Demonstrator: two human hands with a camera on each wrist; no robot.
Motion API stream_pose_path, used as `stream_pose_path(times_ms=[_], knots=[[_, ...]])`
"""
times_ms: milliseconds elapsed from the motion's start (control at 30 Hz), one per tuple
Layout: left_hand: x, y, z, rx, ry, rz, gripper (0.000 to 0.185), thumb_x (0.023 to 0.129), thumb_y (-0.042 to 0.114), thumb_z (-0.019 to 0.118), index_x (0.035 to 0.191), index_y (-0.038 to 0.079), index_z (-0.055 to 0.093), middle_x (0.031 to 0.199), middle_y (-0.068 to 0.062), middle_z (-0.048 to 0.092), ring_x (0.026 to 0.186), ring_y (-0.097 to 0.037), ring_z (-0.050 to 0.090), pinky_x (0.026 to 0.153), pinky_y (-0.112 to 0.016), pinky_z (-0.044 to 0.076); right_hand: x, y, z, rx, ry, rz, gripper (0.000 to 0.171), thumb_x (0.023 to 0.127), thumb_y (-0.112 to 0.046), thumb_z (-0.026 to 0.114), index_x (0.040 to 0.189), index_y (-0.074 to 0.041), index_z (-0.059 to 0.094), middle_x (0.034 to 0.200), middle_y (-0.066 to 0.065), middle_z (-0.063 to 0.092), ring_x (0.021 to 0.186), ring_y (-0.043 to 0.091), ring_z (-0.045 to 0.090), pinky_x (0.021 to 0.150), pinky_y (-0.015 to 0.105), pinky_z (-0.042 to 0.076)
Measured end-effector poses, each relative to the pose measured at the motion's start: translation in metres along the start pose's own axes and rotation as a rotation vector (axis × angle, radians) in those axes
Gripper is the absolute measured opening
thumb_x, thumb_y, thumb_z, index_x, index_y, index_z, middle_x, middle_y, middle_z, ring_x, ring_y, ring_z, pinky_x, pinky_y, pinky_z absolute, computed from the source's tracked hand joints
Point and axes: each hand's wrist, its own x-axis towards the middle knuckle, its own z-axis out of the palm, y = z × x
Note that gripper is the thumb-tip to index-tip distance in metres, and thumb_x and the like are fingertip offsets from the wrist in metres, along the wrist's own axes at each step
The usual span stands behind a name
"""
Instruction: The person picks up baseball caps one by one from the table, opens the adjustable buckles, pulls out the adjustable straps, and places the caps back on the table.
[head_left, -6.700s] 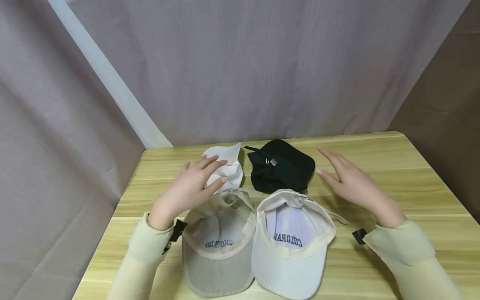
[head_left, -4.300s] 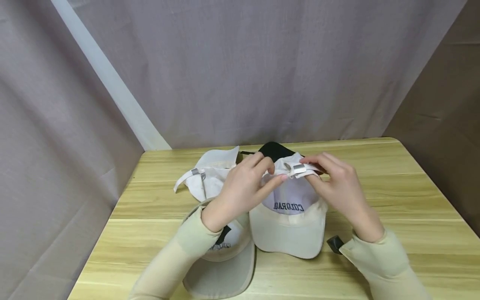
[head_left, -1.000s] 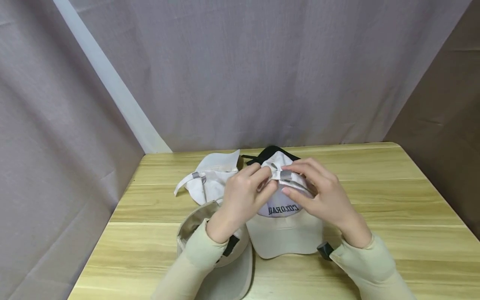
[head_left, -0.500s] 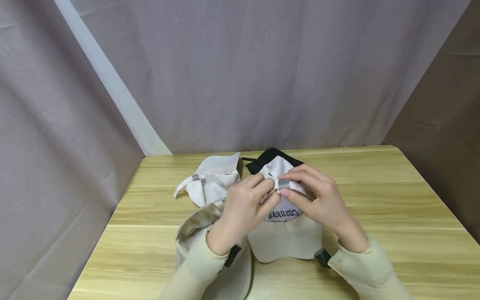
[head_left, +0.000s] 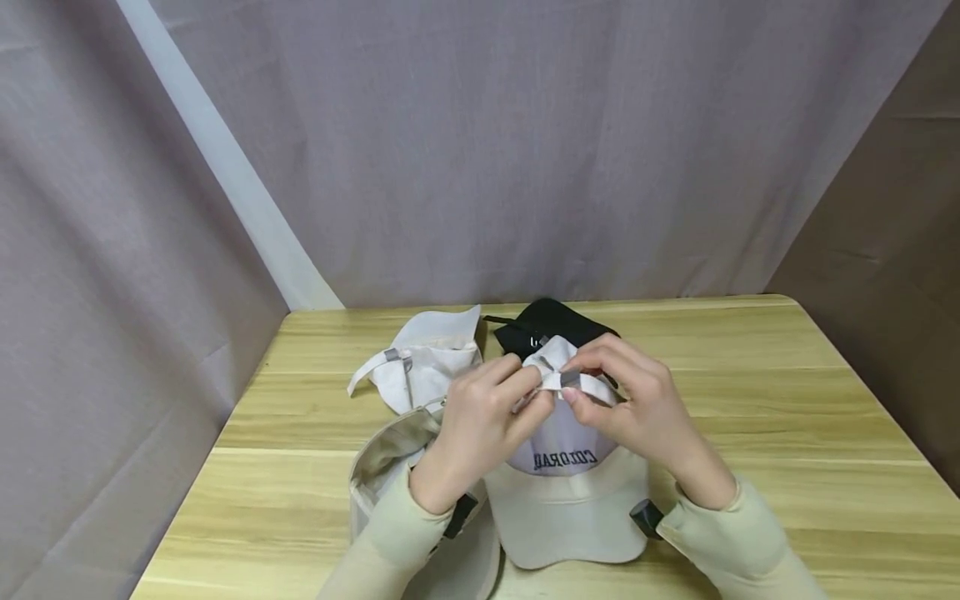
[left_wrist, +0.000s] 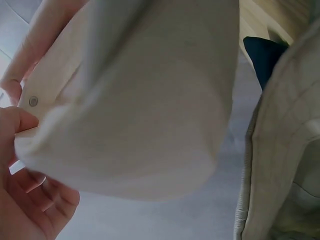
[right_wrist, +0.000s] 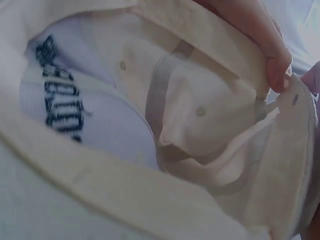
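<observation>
A cream cap (head_left: 570, 500) with dark lettering inside is held upside down above the table, brim toward me. My left hand (head_left: 491, 412) pinches the cap's back edge beside the strap. My right hand (head_left: 626, 400) pinches the strap at its metal buckle (head_left: 570, 379). The left wrist view shows the cap's outer crown (left_wrist: 150, 110) with my left fingers (left_wrist: 20, 150) on its edge. Through the right wrist view I see the cap's inside (right_wrist: 150, 125), the lettering, and a fingertip (right_wrist: 277, 67) at the rear opening.
A beige cap (head_left: 390, 467) lies under my left forearm. A white cap (head_left: 427, 362) and a black cap (head_left: 547, 325) lie farther back on the wooden table (head_left: 787, 400). Grey curtains hang behind and to the left.
Over the last second the held cap has come nearer to me and dropped a little, uncovering more of the black cap. Both hands keep their pinch at the strap.
</observation>
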Motion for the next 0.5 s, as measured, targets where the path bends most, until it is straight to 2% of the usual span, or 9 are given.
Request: stream_pose_path(times_ms=[233, 500], knots=[[-0.002, -0.005, -0.005, 0.014, 0.042, -0.045, 0.023, 0.087, 0.012, 0.060, 0.069, 0.017, 0.046, 0.067, 0.007, 0.037, 0.056, -0.007, 0.035, 0.050, -0.017, 0.025, -0.002, 0.000, -0.007, -0.058, 0.029, 0.009, 0.032, 0.095, -0.033, 0.064, 0.097, -0.002, 0.071, 0.093, 0.007, 0.067, 0.082, 0.010, 0.059, 0.069, 0.015, 0.046], [-0.003, -0.009, -0.013, -0.005, 0.055, -0.119, 0.016, 0.085, 0.011, 0.061, 0.073, 0.016, 0.052, 0.067, 0.006, 0.044, 0.059, -0.007, 0.040, 0.050, -0.018, 0.030, -0.001, 0.000, -0.010, -0.055, 0.013, 0.016, 0.036, 0.097, -0.038, 0.064, 0.097, -0.002, 0.071, 0.093, 0.007, 0.067, 0.077, 0.008, 0.055, 0.056, 0.015, 0.044]])
